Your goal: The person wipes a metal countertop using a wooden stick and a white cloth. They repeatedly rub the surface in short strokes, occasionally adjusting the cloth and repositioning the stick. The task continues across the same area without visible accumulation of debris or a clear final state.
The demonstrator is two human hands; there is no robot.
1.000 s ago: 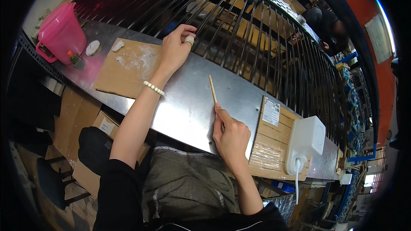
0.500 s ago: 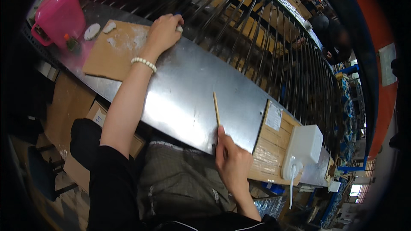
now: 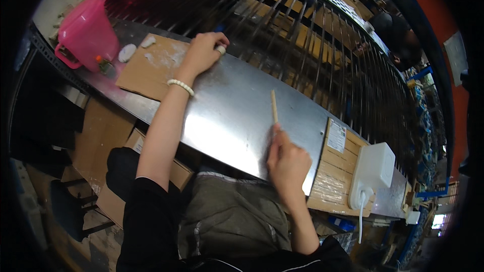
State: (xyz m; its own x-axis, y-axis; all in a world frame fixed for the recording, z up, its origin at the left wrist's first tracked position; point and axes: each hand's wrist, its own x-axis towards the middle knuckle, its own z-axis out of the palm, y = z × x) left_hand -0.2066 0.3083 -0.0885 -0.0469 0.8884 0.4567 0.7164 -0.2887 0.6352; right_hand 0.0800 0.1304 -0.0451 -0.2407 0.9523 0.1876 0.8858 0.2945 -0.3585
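A thin, pale wooden stick (image 3: pixel 274 107) stands up from my right hand (image 3: pixel 289 163). The fingers are closed around its lower end, above the metal worktop (image 3: pixel 237 100). My left hand (image 3: pixel 204 54) is at the worktop's far edge by the metal bars, fingers curled in. A small off-white piece (image 3: pixel 221 49) shows at its fingers and a bit of blue beyond them; what the hand grips is hidden. A beaded bracelet (image 3: pixel 180 86) circles the left wrist. Under and beside that forearm lies a cardboard sheet (image 3: pixel 138 73) with white smears and a white lump (image 3: pixel 148 42).
A pink lidded pitcher (image 3: pixel 88 32), a small orange-capped bottle (image 3: pixel 104 65) and a white disc (image 3: pixel 127 53) stand at the left end. On the right, a white bottle (image 3: pixel 375 171) with a bent spout lies on a cardboard panel (image 3: pixel 330 179). Metal bars (image 3: pixel 282 55) run behind; another person (image 3: pixel 393 35) is beyond.
My right hand has moved slightly up and right with the stick, over the worktop. The left hand stays at the far edge. The whole view has shifted a little.
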